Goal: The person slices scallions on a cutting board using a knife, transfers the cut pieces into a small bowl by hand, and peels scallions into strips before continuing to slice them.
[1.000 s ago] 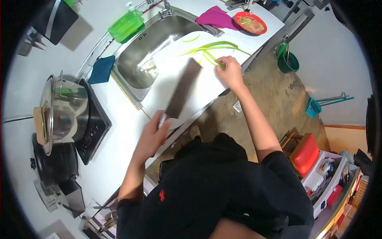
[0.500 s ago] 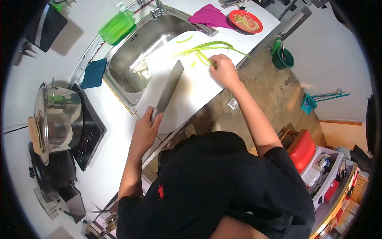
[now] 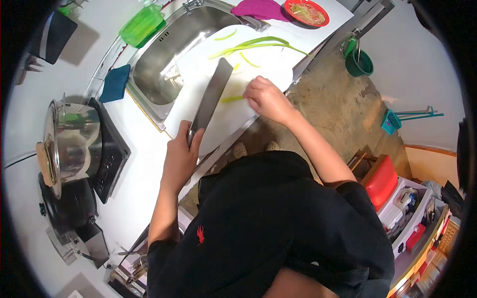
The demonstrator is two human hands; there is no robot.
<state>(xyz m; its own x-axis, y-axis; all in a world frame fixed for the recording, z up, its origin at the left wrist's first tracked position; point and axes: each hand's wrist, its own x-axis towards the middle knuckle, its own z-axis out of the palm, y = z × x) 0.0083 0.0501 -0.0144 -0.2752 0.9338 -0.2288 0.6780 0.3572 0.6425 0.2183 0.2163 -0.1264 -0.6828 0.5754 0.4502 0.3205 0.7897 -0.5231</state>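
Note:
My left hand (image 3: 181, 161) is closed round the handle of a large cleaver (image 3: 213, 94), whose blade points away over the white cutting board (image 3: 189, 116). To the right of the blade, my right hand (image 3: 268, 101) pinches the end of a short green strip (image 3: 231, 99) low over the board; its fingertips partly hide that end. Long green stalks (image 3: 263, 41) lie across the far part of the board, with a thin curved strip (image 3: 249, 60) and another small piece (image 3: 226, 35) near them.
Beyond the board is a steel sink (image 3: 186, 47). A red plate of shredded food (image 3: 306, 13) and a purple cloth (image 3: 261, 10) lie at the far right. A pot (image 3: 77, 141) on a black cooker (image 3: 112, 164) stands left, near a blue cloth (image 3: 115, 83).
My right hand has moved left and nearer to me, bringing a green strip away from the long stalks. A curved strip stays behind on the board. The cleaver has shifted left from its earliest position.

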